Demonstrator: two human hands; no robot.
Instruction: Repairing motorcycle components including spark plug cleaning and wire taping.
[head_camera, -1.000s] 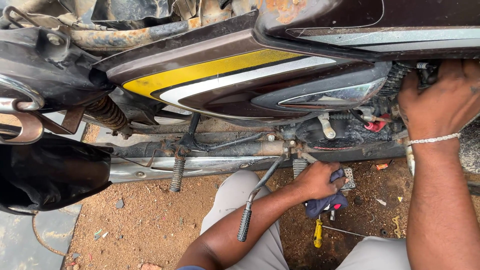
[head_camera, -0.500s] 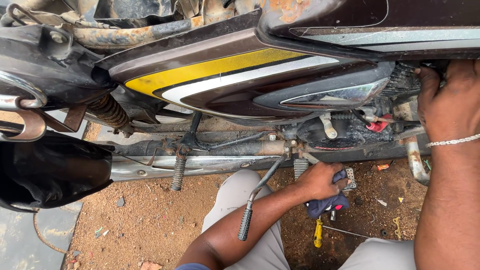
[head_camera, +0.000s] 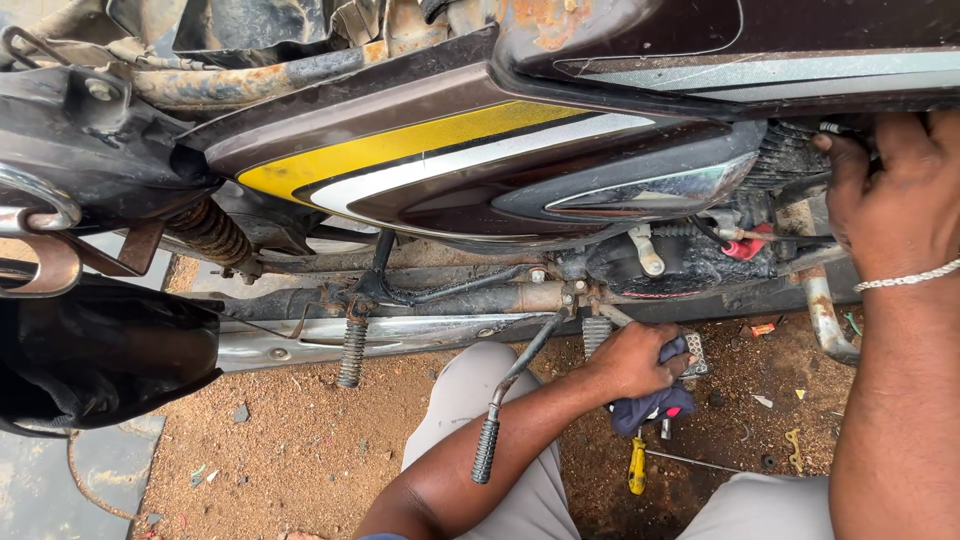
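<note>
Fingertips of the right hand (head_camera: 895, 205) vanish behind the engine (head_camera: 690, 262), grip untellable; left hand (head_camera: 632, 358) fingers clutch a crumpled dark-blue cloth (head_camera: 652, 407).

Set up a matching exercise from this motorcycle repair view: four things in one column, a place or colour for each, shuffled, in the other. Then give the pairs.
Things:
1. left hand
2. right hand
3. screwdriver
4. side panel stripe

Places or colours:
A. lying on the dirt, yellow handle
B. up at the engine, bracelet on its wrist
C. yellow, beside a white band
D. gripping a dark blue cloth by the footpeg

Pairs: 1-D, 2-B, 3-A, 4-C
</note>
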